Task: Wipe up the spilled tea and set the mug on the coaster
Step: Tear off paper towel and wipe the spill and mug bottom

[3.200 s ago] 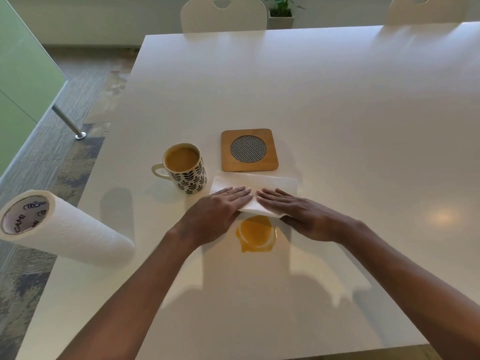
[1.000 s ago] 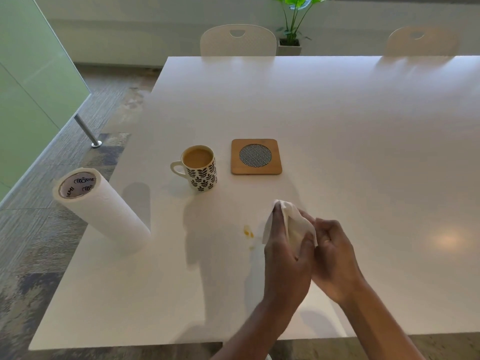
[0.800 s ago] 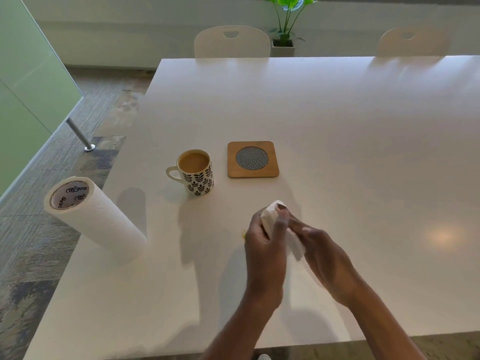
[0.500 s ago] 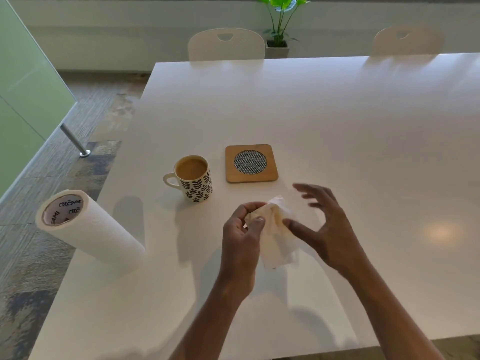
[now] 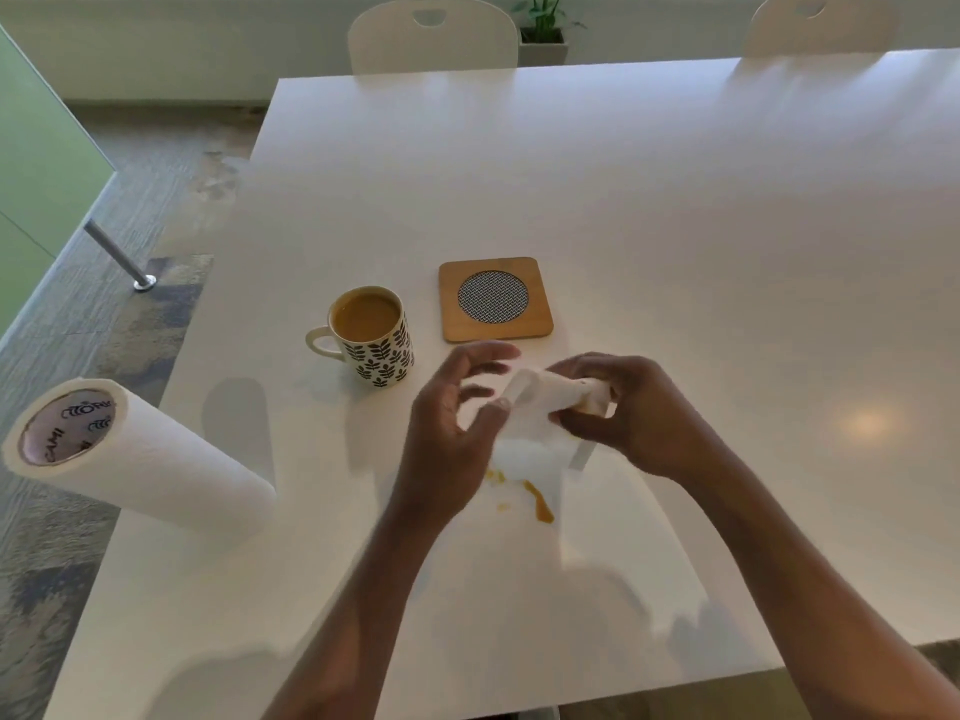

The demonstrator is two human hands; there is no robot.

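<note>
- The paper towel (image 5: 540, 413) is held just above the table (image 5: 675, 200), a little right of the frame's centre. The right hand (image 5: 639, 413) is closed on its bunched, tea-stained end; the left hand (image 5: 457, 423) has loosely curled fingers, with the thumb seemingly against the towel's near edge, though blur hides whether it really pinches.
- Small streaks of tea (image 5: 540, 504) lie on the table right below the hands, so the wiping looks mostly but not fully done.
- To finish well, I would fold the sheet so a clean, dry face points down, and keep the wet patch inside.
- Press flat on the longest streak first, then gather the two smaller spots beside it, drawing inward rather than smearing outward.
- The mug (image 5: 371, 335) stands left of centre, nearly full, handle pointing to the frame's left. It sits just beside the coaster (image 5: 496, 298), apart from it and not yet on it.
- Keep the left elbow clear of the mug while wiping; a nudge could spill more.
- The paper towel roll (image 5: 130, 459) at the lower left is close by if this sheet is too soaked.
</note>
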